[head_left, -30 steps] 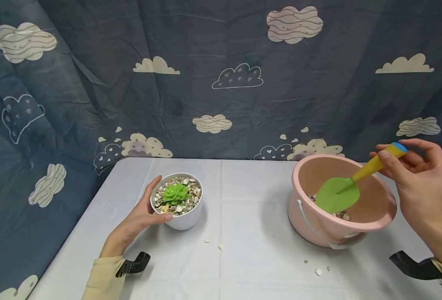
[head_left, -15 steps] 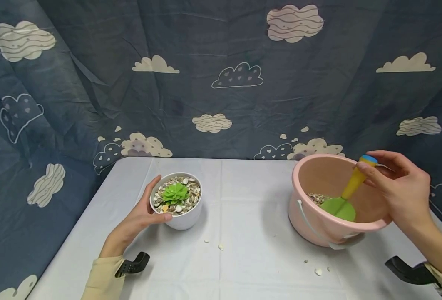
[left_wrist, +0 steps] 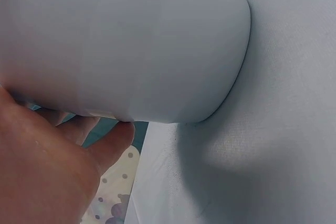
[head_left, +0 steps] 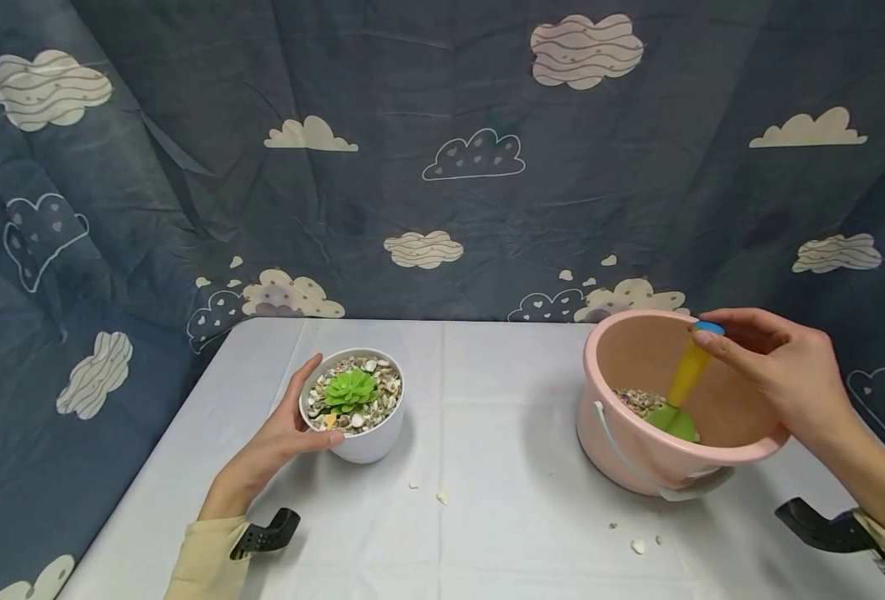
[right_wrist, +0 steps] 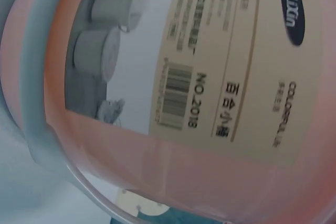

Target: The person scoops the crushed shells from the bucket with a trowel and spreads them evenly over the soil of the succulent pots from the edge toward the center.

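Observation:
My left hand (head_left: 277,433) holds a white pot (head_left: 371,442) on the table's left side, thumb at the near rim and fingers round the far left side. A green succulent (head_left: 351,389) sits among small pebbles in it. In the left wrist view the pot's smooth wall (left_wrist: 136,45) stands on the cloth. Over a pink bucket (head_left: 600,417) my right hand (head_left: 795,367) grips a small trowel by its yellow handle (head_left: 688,371). The trowel's green blade (head_left: 673,422) is down in the bucket by some pebbles (head_left: 640,402), its tip hidden. The right wrist view shows only the bucket's labelled outside.
The bucket's pale handle (head_left: 641,471) hangs down its front. Loose stone bits (head_left: 637,547) lie on the white tablecloth (head_left: 487,533) near the bucket, and a few more (head_left: 442,497) near the middle. A dark cloud-print curtain (head_left: 382,192) stands behind the table.
The right hand has moved left over the bucket, and the trowel has gone from tilted at the rim to steeper and lower inside. The left hand and pot have stayed put.

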`<state>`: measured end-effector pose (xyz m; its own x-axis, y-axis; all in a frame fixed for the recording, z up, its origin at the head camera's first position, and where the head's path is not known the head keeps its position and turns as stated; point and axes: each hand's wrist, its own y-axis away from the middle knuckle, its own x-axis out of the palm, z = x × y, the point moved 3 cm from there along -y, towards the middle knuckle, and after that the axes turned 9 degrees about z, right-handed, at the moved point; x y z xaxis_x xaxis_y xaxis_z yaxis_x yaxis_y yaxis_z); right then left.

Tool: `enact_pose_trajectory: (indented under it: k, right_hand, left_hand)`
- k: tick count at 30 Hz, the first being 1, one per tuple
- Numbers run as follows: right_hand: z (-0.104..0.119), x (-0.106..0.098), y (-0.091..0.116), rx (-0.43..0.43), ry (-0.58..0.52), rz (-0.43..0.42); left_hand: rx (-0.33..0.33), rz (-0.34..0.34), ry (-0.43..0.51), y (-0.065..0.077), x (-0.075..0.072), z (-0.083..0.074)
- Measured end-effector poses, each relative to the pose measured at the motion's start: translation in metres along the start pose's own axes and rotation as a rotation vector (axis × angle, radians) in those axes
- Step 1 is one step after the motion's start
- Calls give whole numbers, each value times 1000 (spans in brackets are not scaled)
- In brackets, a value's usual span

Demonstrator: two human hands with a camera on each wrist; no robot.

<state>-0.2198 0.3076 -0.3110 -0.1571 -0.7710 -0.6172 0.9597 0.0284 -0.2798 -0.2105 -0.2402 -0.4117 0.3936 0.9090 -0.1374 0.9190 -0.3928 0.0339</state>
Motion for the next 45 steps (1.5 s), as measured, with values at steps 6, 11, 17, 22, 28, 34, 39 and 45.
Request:
enact_pose_trajectory:
  k: [6, 11, 17, 22, 28, 34, 39, 45]
  right_hand:
    - [-3, -1, -6, -10, 24, 71]
    - [-6, -4, -13, 3, 58, 112]
    - [-14, -5, -28, 24, 92, 173]
    - [-20, -5, -39, 33, 107, 227]
    - [-24, -2, -48, 6, 120, 231]
    - [-25, -1, -55, 4, 132, 240]
    - [-28, 0, -62, 4, 160, 277]
    - [-34, 0, -68, 12, 152, 358]
  left_hand:
    - [4, -2, 5, -1, 0, 1]
    - [3, -5, -5, 0, 1, 0]
    - [3, -6, 0, 0, 1, 0]
    - [4, -5, 7, 0, 1, 1]
    - [3, -2, 9, -1, 1, 1]
    - [-1, -8, 4, 0, 0, 1]
    - [-16, -12, -4, 0, 1, 1]
    - [-18, -9, -2, 0, 1, 1]
